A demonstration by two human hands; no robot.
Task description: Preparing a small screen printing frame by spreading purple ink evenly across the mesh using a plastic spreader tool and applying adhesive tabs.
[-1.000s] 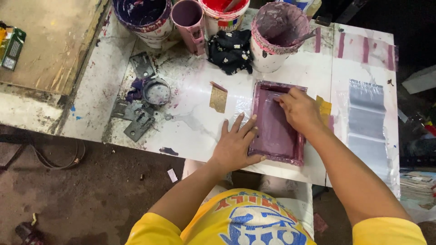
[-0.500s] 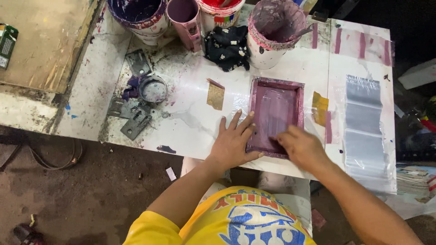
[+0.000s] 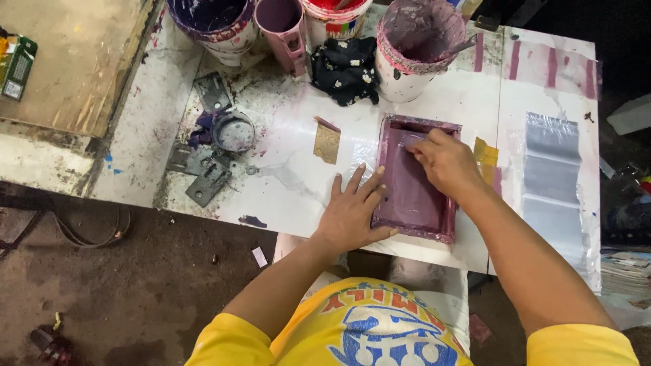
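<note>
A small rectangular printing frame, stained purple, lies flat on the white table. My left hand rests flat with fingers spread, palm on the table and fingertips against the frame's left edge. My right hand is closed around a small scraper at the far end of the frame's inside. Most of the scraper is hidden under my fingers.
Along the far edge stand a purple paint bucket, a pink jug, a red bucket and a pink-stained bucket with a stick in it. A black cloth, metal parts and clear plastic sheets lie around.
My right hand went from the frame's far end to its near end, then back to the far end. My left hand stayed flat at the frame's left edge.
</note>
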